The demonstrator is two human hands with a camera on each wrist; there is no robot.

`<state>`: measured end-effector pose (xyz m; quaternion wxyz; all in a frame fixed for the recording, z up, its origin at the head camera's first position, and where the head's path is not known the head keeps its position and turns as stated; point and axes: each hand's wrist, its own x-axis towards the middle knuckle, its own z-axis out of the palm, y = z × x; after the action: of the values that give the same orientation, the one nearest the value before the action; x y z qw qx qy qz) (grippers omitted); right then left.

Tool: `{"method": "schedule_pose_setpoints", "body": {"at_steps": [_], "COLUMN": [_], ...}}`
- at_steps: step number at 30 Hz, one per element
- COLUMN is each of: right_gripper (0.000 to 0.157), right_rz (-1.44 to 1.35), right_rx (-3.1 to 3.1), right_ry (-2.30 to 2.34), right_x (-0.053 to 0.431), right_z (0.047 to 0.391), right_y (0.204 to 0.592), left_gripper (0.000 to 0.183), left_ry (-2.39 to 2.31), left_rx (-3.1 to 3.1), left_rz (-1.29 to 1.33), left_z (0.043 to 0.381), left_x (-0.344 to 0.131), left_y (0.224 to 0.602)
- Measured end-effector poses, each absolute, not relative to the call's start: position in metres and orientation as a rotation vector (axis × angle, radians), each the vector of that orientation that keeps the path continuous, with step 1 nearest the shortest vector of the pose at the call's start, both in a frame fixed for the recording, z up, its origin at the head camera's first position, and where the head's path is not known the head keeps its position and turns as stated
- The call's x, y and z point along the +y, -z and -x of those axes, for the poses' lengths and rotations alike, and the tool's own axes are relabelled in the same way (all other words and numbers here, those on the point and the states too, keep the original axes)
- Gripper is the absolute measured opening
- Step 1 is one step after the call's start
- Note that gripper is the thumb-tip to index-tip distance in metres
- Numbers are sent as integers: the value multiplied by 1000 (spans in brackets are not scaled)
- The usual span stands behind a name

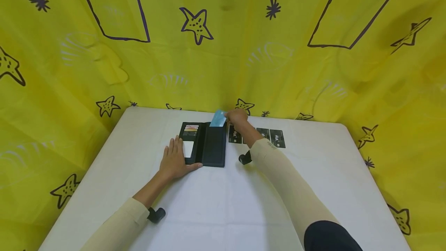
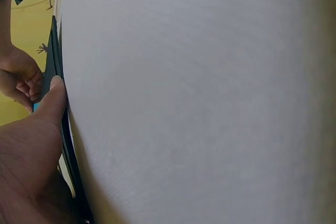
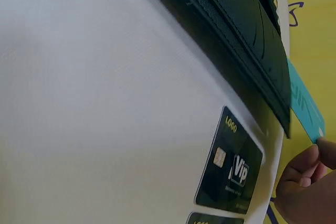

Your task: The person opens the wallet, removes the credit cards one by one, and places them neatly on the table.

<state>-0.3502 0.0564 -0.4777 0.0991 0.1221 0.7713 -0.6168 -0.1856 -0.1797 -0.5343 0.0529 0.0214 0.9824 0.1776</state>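
Card (image 1: 217,119), blue: right hand (image 1: 237,117) pinches it, lower end hidden at far right of wallet (image 1: 213,148). Left hand (image 1: 174,162) spread at wallet's near left. Right wrist (image 1: 251,134) partly blocks black cards (image 1: 277,138).

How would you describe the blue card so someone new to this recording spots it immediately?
On the white table, before the yellow backdrop, lies an open black wallet. The blue card juts past the far edge of its right half, pinched in the right grip. Its colour sets it apart from the black Vip cards to the right.
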Motion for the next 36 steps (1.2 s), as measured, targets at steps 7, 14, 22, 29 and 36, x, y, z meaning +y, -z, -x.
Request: {"method": "schedule_pose_setpoints", "body": {"at_steps": [7,14,22,29,36], "right_gripper": [16,22,15,24,25], "right_rz": [-356,-360,-397,-393,-367], "right_rx": [2158,2123,2097,2083,2034], "right_ry": [2008,2041,2060,2036,2031], "right_x": [72,82,90,97,99], "right_z": [348,345,338,333,330], "right_y": [478,477,481,479,478], "left_gripper": [131,117,106,107,110], "left_ry": [-526,-573,-595,-595,-631], "left_rx": [2979,2956,2915,2910,2930], "left_rz": [-73,-91,-104,-130,-130], "left_z": [184,184,184,183,183], "left_x": [-179,-182,-184,-185,-187], "left_y": [532,528,525,526,525]}}
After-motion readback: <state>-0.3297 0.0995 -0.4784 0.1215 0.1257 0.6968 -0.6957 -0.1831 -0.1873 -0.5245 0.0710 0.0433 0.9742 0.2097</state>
